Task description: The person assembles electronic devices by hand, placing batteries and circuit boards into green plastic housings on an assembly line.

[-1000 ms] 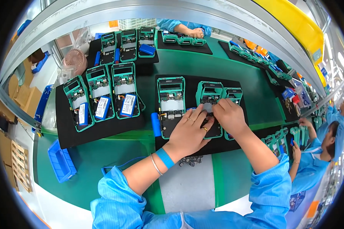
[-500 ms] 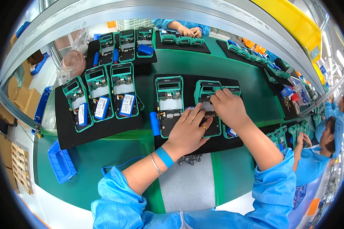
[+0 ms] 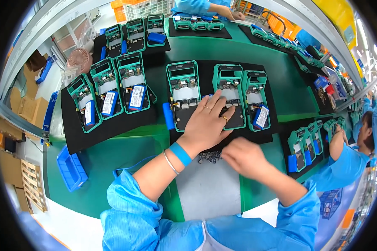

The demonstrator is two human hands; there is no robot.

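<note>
Three green open-backed handheld devices lie on a black foam mat (image 3: 280,125). My left hand (image 3: 207,123) rests flat across the lower part of the left device (image 3: 183,90) and the middle device (image 3: 229,90), fingers spread, holding nothing. My right hand (image 3: 243,157) hovers blurred near the mat's front edge, beside a small pile of dark metal parts (image 3: 208,156); what it holds cannot be made out. The right device (image 3: 257,100) has a blue-and-white battery (image 3: 261,117) in it. A blue cylinder (image 3: 168,116) lies left of the left device.
Another black mat (image 3: 109,129) at left carries three green devices with batteries. A blue bin (image 3: 71,169) sits at the bench's front left. More devices fill mats at the back and right. A co-worker's arm (image 3: 337,144) works at right; another person's hands (image 3: 230,12) are at the far end.
My right hand has pulled back from the middle device toward the near edge, by the pile of small parts. My left hand has stayed pressed on the devices.
</note>
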